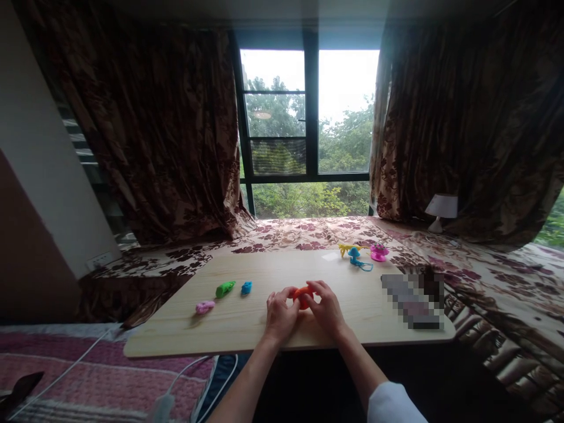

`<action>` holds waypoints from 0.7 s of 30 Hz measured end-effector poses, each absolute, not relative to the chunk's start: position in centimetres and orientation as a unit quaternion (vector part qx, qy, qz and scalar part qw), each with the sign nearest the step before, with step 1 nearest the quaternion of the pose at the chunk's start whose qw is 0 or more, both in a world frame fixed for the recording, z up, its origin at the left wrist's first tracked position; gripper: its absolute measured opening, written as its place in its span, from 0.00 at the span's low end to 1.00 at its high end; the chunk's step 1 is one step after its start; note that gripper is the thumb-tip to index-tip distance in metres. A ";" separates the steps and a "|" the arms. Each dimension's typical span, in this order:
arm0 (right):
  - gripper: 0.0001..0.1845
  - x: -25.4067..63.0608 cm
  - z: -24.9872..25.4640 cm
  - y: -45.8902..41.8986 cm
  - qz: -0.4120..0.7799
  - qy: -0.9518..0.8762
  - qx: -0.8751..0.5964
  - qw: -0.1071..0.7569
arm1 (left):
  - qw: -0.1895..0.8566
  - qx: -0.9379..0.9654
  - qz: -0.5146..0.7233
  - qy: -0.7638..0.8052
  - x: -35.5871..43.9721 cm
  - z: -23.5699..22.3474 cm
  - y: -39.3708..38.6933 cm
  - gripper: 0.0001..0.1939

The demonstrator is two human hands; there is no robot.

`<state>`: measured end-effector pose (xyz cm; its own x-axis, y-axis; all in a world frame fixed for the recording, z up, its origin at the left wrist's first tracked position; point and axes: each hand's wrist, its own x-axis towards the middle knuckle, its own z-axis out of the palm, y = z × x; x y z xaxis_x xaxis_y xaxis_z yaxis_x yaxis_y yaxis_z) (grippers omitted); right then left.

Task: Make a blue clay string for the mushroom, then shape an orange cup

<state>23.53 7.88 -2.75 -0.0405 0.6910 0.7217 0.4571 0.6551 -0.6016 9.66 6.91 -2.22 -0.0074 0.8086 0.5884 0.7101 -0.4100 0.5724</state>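
Observation:
Over the near middle of the table, my left hand (282, 311) and my right hand (326, 306) both grip a small orange-red rounded piece (303, 296). Fingers and thumbs close on it from either side, hiding much of its surface; I cannot make out its exact kind. To the left of my hands, a small blue piece (246, 288), a longer green piece (225, 289) and a pink piece (205, 307) lie apart from each other on the tabletop.
The pale wooden table (167, 329) has rounded corners. At its far right stand a yellow animal-like figure (348, 250), a blue mushroom-shaped figure (353, 255) and a pink one (379, 252). A blurred-out dark flat object (412, 302) lies at right. Behind is a white lamp (442, 207).

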 end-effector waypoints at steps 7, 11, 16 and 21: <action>0.09 23.7 -2.5 7.5 0.107 -0.719 -0.398 0.560 | 0.063 0.713 0.449 0.536 9.7 -2.2 7.0 0.12; 0.08 23.6 -2.6 7.6 0.108 -0.719 -0.399 0.559 | 0.061 0.706 0.451 0.543 9.6 -2.3 7.0 0.11; 0.16 23.4 -2.8 7.9 0.110 -0.715 -0.403 0.561 | 0.061 0.699 0.459 0.544 9.6 -2.2 7.0 0.15; 0.14 23.6 -2.8 7.9 0.112 -0.720 -0.401 0.555 | 0.052 0.706 0.465 0.532 9.7 -2.2 7.0 0.12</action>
<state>23.59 7.94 -2.83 -0.0615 0.7020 0.7095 0.4536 0.6529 -0.6066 9.67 6.95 -2.16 0.0019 0.7997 0.6004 0.7025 -0.4284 0.5683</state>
